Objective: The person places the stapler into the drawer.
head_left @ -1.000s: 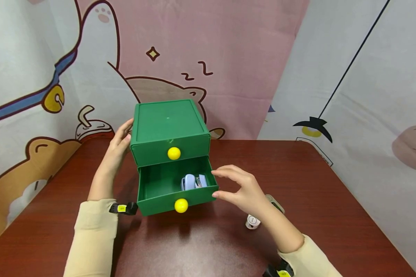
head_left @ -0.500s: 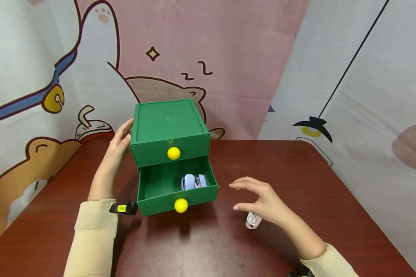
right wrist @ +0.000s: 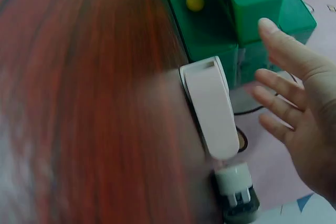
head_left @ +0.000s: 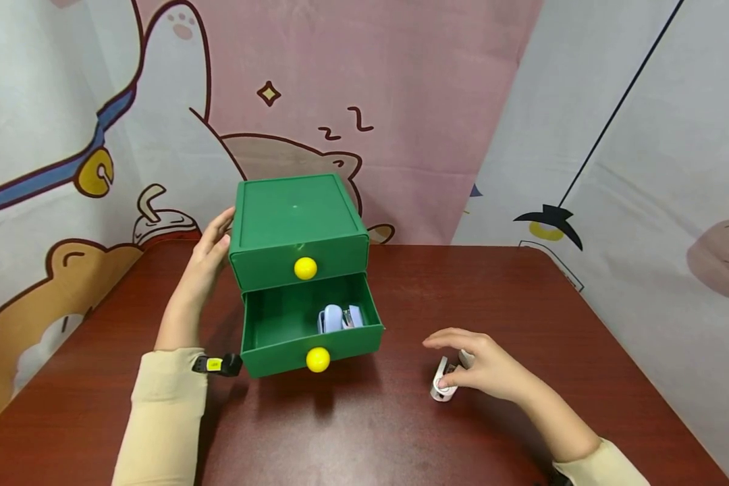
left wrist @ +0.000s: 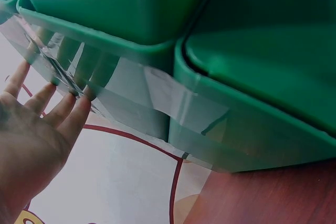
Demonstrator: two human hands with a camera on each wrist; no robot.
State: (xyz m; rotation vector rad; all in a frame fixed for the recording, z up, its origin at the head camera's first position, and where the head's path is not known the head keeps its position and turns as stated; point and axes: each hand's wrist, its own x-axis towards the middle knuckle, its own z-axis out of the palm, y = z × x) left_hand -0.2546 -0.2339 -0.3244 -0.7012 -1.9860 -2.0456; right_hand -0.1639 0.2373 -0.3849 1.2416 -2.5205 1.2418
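Note:
A green two-tier drawer cabinet (head_left: 298, 216) with yellow knobs stands on the table, its lower drawer (head_left: 273, 361) pulled out. Inside that drawer, toward the right, lies a light blue stapler (head_left: 333, 320). My left hand (head_left: 206, 253) rests against the cabinet's left side, and the left wrist view shows its straight fingertips (left wrist: 86, 95) touching the side wall. My right hand (head_left: 492, 364) hovers over a white stapler (head_left: 440, 390), thumb and fingers spread apart. The right wrist view shows the stapler (right wrist: 212, 111) whole, with a gap between it and that hand.
Behind the white stapler, a small white and dark green object (right wrist: 236, 192) lies on the table; its kind is unclear. The brown table (head_left: 352, 432) meets a cartoon-printed curtain (head_left: 431, 135) at the back.
My right hand has moved away from the drawer's right edge, rightward and down toward the white stapler. The left hand, cabinet and blue stapler stay put.

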